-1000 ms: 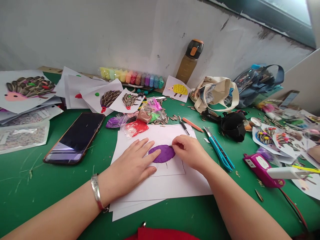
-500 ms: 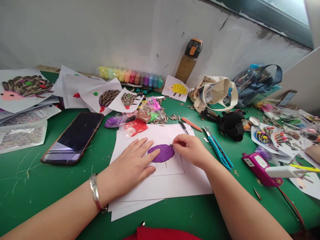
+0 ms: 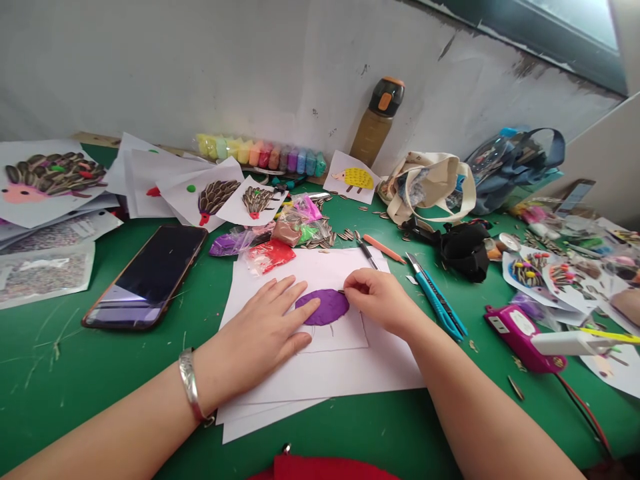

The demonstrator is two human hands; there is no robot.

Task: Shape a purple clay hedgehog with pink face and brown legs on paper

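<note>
Purple clay risked denting if the right hand, pinching a seed, pressed too hard opposite the spread left hand.

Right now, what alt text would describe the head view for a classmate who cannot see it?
A person's left hand lies on white paper with a fingertip on a purple oval, while the right hand pinches a small dark piece, seemingly a seed, at the oval's edge. On the green table, a phone lies left, a blue cutter right.
</note>
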